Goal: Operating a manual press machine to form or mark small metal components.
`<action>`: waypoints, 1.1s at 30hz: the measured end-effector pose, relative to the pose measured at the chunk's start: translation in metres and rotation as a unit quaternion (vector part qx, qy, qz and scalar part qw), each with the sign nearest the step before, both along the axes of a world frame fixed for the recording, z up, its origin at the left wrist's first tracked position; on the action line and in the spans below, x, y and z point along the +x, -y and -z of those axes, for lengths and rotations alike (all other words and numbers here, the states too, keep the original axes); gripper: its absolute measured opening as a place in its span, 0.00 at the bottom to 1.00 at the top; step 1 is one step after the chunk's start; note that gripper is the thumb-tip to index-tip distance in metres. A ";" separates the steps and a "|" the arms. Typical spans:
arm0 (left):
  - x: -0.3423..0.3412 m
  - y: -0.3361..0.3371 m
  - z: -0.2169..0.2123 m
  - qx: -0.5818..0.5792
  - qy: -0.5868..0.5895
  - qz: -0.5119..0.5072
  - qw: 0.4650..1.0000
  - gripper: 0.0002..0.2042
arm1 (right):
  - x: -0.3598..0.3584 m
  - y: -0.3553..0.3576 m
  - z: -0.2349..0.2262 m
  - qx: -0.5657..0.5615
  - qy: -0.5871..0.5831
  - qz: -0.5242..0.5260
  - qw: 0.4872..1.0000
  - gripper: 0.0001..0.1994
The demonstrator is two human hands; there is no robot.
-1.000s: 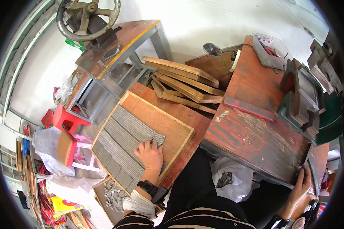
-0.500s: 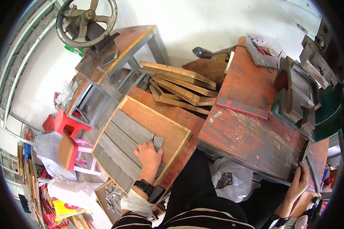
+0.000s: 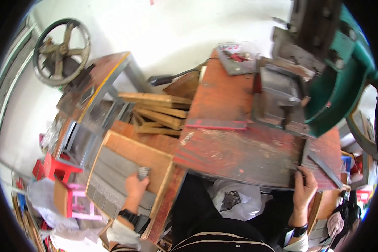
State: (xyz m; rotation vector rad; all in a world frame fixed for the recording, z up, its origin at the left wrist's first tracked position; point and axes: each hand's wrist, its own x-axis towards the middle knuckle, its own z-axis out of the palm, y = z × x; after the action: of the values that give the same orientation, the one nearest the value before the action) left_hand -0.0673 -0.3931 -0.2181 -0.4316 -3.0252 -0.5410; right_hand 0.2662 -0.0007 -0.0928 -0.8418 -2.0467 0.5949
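My left hand (image 3: 136, 187) is over a shallow wooden tray (image 3: 157, 156), its fingers closed round a short stack of small grey metal pieces (image 3: 144, 172). Long rows of similar grey pieces (image 3: 113, 168) fill the tray's left part; bare brown board shows at its right. At the right, my right hand (image 3: 305, 189) is on the front edge of the worn red bench (image 3: 227, 145). Its thumb and fingers pinch the near end of a dark flat metal bar (image 3: 305, 152). Beyond the bar stands a green press (image 3: 338, 101) with a grey metal die block (image 3: 279, 90).
Empty wooden trays (image 3: 159, 113) are piled behind the tray. A clear plastic box (image 3: 238, 59) with red-handled tools stands at the bench's back. Under the bench, a white bag (image 3: 248, 206) holds metal pieces. A loose metal strip (image 3: 324, 169) lies right of the bar.
The view has turned toward the right, toward the press. My left hand has closed on the small stack and lifted it slightly. My right hand stays at the bar's end.
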 end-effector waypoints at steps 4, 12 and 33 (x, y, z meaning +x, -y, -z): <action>0.001 -0.008 -0.067 0.275 0.081 -0.016 0.958 0.14 | 0.001 0.000 -0.008 -0.014 -0.014 -0.034 0.999 0.06; 0.067 -0.216 -0.177 0.235 -0.049 0.506 0.828 0.21 | -0.011 0.009 -0.043 -0.019 0.006 -0.206 0.978 0.12; 0.097 -0.270 -0.150 0.380 0.043 0.531 0.757 0.26 | -0.061 -0.023 -0.054 0.007 0.066 -0.303 0.951 0.29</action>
State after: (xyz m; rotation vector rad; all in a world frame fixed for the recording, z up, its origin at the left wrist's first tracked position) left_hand 0.0295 -0.1229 -0.0681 -1.9954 -1.9650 -1.7014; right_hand 0.2051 0.0222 -0.0388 -0.2277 -2.4366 0.8687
